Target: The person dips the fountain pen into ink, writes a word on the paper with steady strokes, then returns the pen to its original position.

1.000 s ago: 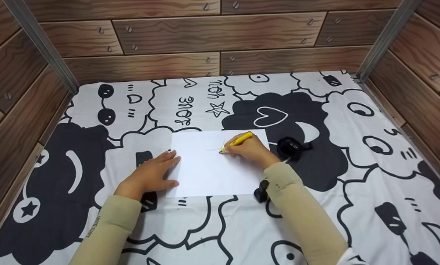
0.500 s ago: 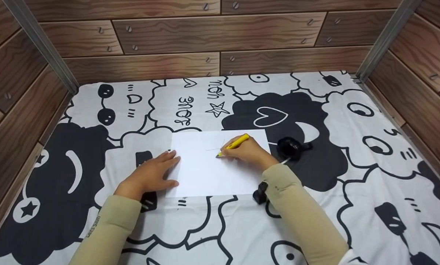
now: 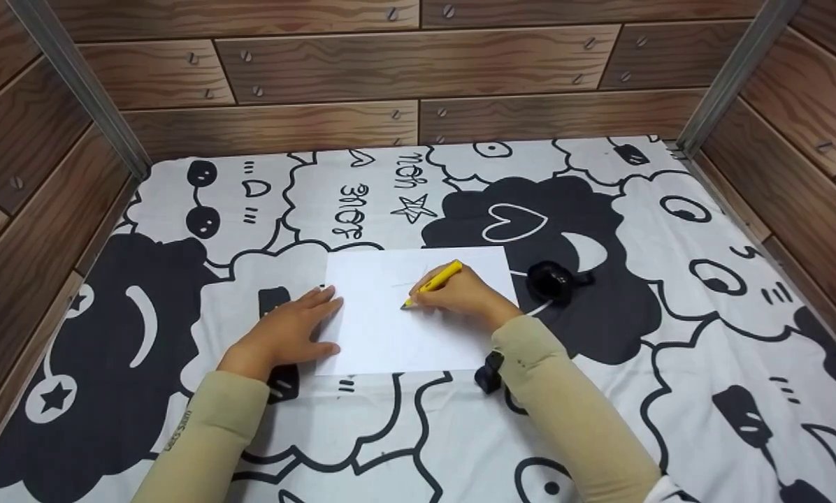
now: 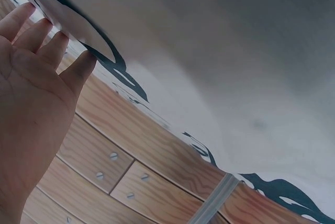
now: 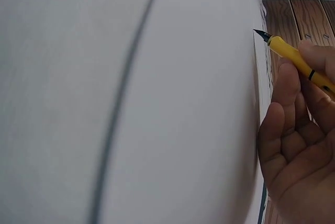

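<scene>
A sheet of white paper [image 3: 369, 335] lies flat on the patterned cloth, with faint thin lines near its upper middle. My right hand [image 3: 460, 293] pinches a yellow fountain pen [image 3: 440, 276], its dark nib at the paper's surface near the middle of the sheet. The right wrist view shows the pen [image 5: 293, 55] between the thumb and fingers of the right hand [image 5: 298, 145], nib outward. My left hand [image 3: 285, 332] rests on the sheet's left edge with fingers spread. In the left wrist view, the left hand [image 4: 39, 88] shows its fingers extended.
A round black object [image 3: 551, 281] lies on the cloth to the right of the paper. Another small black item [image 3: 488, 374] sits beside the right sleeve, partly hidden. Wood-patterned walls [image 3: 418, 63] surround the black-and-white cloth [image 3: 383, 426] at the back and sides.
My right hand has moved the fountain pen down and to the left across the paper, away from the faint lines. The left hand has stayed in place.
</scene>
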Motion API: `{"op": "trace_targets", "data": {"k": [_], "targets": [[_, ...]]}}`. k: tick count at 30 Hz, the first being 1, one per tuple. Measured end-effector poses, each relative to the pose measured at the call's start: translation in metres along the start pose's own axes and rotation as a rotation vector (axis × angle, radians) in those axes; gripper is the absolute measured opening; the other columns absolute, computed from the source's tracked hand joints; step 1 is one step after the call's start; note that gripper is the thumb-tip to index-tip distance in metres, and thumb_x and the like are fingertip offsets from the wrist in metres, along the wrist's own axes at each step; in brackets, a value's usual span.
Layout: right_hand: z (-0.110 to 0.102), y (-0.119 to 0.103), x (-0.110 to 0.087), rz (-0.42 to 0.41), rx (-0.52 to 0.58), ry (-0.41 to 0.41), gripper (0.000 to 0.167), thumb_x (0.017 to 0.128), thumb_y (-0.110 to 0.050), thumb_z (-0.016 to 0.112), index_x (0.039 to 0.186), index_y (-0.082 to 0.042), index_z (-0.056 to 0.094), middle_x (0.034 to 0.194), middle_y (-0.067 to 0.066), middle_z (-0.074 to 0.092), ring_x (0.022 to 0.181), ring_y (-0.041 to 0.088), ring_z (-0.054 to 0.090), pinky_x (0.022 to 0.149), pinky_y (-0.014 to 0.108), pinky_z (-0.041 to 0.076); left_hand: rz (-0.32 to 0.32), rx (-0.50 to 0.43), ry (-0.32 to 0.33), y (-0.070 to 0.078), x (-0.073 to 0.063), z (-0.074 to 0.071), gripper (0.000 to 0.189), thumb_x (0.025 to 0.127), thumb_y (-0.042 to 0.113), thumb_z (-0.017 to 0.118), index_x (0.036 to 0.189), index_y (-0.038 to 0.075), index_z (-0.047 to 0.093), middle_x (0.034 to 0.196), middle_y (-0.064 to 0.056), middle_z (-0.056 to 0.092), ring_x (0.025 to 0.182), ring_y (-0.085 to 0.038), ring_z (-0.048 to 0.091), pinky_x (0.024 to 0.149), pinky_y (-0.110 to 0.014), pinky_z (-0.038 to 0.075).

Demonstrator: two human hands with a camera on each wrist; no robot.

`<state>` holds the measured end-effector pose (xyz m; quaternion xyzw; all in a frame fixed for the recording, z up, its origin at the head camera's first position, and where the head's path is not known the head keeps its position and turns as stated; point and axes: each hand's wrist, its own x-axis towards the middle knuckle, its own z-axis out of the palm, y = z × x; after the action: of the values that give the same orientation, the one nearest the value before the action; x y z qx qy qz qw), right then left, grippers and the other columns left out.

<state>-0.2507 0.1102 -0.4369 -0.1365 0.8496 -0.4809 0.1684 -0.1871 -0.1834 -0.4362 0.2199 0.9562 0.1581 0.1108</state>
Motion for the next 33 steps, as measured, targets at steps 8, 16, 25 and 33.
{"op": "trace_targets", "data": {"k": [8, 16, 25, 33], "targets": [[0.007, -0.004, 0.0, -0.018, 0.002, -0.033, 0.01, 0.08, -0.017, 0.076, 0.089, -0.012, 0.076, 0.071, -0.001, 0.067, 0.056, 0.008, 0.052, 0.051, 0.019, 0.041, 0.0, 0.007, 0.002, -0.001, 0.0, 0.001, 0.073, 0.085, 0.04, 0.069, 0.145, 0.01, 0.041, 0.153, -0.009, 0.028, 0.14, -0.032, 0.024, 0.108, -0.055, 0.026], [0.017, -0.012, 0.002, -0.039, 0.031, -0.089, 0.01, 0.081, -0.019, 0.076, 0.09, -0.014, 0.076, 0.072, 0.005, 0.069, 0.055, 0.011, 0.052, 0.047, 0.019, 0.038, -0.028, 0.008, -0.018, 0.0, 0.001, 0.002, 0.074, 0.085, 0.041, 0.069, 0.147, 0.012, 0.039, 0.154, -0.007, 0.026, 0.141, -0.03, 0.022, 0.109, -0.054, 0.024], [0.02, -0.02, 0.003, -0.107, 0.067, -0.098, 0.014, 0.08, -0.017, 0.077, 0.092, -0.009, 0.076, 0.079, 0.0, 0.071, 0.063, 0.011, 0.059, 0.055, 0.019, 0.046, -0.036, 0.004, -0.012, 0.001, 0.002, 0.001, 0.074, 0.085, 0.041, 0.069, 0.147, 0.013, 0.039, 0.154, -0.006, 0.027, 0.141, -0.03, 0.022, 0.109, -0.054, 0.024], [0.014, -0.022, 0.006, -0.107, 0.074, -0.033, 0.014, 0.082, -0.022, 0.076, 0.094, -0.014, 0.076, 0.082, 0.002, 0.071, 0.072, 0.02, 0.062, 0.061, 0.021, 0.046, -0.037, 0.007, -0.013, 0.001, 0.002, 0.001, 0.074, 0.085, 0.04, 0.069, 0.147, 0.014, 0.039, 0.154, -0.006, 0.027, 0.141, -0.03, 0.022, 0.108, -0.056, 0.024]]}}
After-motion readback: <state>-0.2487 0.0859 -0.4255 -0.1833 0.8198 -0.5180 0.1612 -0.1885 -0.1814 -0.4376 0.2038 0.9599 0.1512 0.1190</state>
